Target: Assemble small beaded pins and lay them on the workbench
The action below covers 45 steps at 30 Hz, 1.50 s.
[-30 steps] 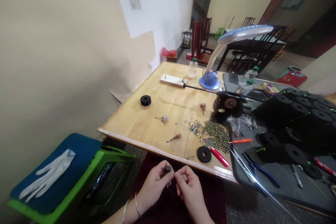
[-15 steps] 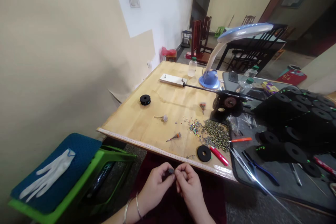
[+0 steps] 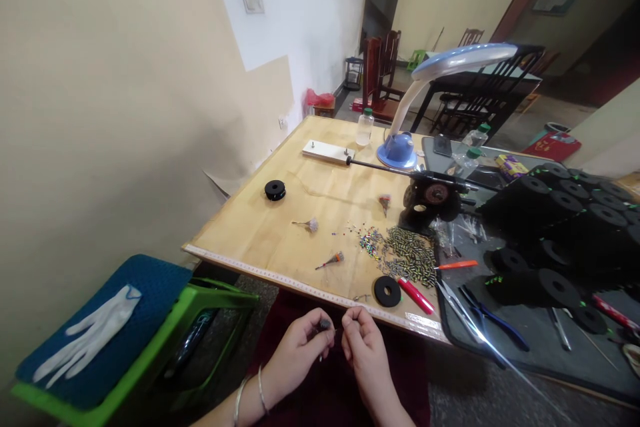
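Just off the near edge of the bench (image 3: 280,233), the left hand (image 3: 299,350) pinches a small dark piece (image 3: 325,325); the right hand (image 3: 362,345), fingertips together on something too fine to see, sits beside it. Best brace both wrists

Two hands (image 3: 299,352) (image 3: 365,348); one lamp (image 3: 400,147); one glove (image 3: 87,337); one stool (image 3: 150,347).

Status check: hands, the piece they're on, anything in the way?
Left hand pinching small dark piece. Right hand pinched shut beside it. Both short of table edge; nothing blocking them.
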{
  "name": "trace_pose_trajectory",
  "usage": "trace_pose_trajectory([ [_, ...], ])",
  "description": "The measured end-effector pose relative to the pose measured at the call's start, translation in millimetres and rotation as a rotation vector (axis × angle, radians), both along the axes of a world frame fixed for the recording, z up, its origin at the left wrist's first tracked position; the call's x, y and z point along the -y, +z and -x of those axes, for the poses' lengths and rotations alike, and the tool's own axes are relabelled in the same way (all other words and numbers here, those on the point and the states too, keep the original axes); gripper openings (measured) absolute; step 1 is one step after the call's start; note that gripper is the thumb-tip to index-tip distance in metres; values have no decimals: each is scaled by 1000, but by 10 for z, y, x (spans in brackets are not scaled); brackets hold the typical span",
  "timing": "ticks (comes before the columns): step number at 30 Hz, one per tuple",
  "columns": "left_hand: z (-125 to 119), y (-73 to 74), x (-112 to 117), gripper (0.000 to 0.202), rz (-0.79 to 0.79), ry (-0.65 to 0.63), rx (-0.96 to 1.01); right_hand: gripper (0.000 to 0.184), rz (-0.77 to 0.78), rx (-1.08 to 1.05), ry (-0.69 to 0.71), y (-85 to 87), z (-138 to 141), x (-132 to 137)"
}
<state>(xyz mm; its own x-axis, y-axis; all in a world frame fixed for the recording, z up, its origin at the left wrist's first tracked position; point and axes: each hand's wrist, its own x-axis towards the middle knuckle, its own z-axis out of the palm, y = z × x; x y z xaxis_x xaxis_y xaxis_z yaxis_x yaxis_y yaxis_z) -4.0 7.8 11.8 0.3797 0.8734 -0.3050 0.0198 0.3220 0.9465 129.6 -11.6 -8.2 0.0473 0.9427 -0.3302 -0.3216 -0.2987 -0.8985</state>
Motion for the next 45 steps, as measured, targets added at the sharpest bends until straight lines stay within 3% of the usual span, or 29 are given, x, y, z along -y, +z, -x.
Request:
trace_pose_trajectory([
  [5,-2,-35,-15,9,-102,68,-89,39,-9,3,42,-14,13,16],
  [13,5,23,-41,14,-131,53,-179,30,-79,52,108,-33,-17,-19],
  [21,107,102,-120,15,-216,85,-190,14,-98,325,294,93,-56,-23],
  [30,91,166,-238,16,-318,197,-226,15,-217,514,197,134,-115,5],
  [34,245,192,-429,18,-437,269,-327,18,-172,405,104,122,-170,-9],
  [41,530,221,-861,21,-773,145,-853,39,-52,101,30,126,-153,-43],
  [45,497,320,-841,30,-944,168,-925,46,-20,80,33,178,-156,-59],
])
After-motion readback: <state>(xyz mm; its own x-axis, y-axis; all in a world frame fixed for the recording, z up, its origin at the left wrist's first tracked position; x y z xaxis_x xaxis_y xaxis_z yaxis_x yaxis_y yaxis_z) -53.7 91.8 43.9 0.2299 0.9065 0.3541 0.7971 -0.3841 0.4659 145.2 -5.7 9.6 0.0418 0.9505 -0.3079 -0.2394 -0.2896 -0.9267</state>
